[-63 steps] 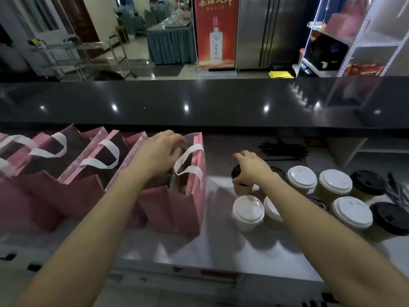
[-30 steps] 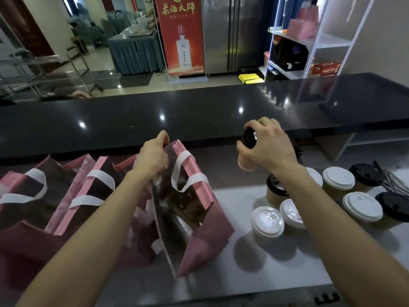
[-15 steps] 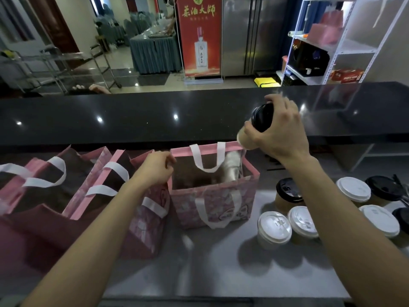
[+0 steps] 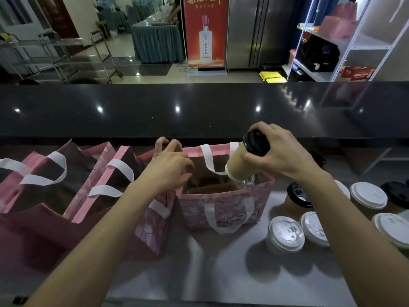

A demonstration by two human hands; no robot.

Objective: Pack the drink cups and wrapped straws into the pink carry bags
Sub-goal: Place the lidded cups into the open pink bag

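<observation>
A pink patterned carry bag with white handles stands open on the grey worktop. My left hand grips its left rim. My right hand grips a tan drink cup with a black lid by the top. The cup is tilted, its base over the bag's right side just above the opening. A brown divider shows inside the bag. Several more cups stand to the right, with white lids and black lids.
Other pink bags stand open in a row at the left. A raised black counter runs behind the bags. A white shelf rack stands at the back right.
My right hand has brought the black-lidded cup down and left, from above the counter to the bag's opening. My left hand has shifted along the bag's rim.
</observation>
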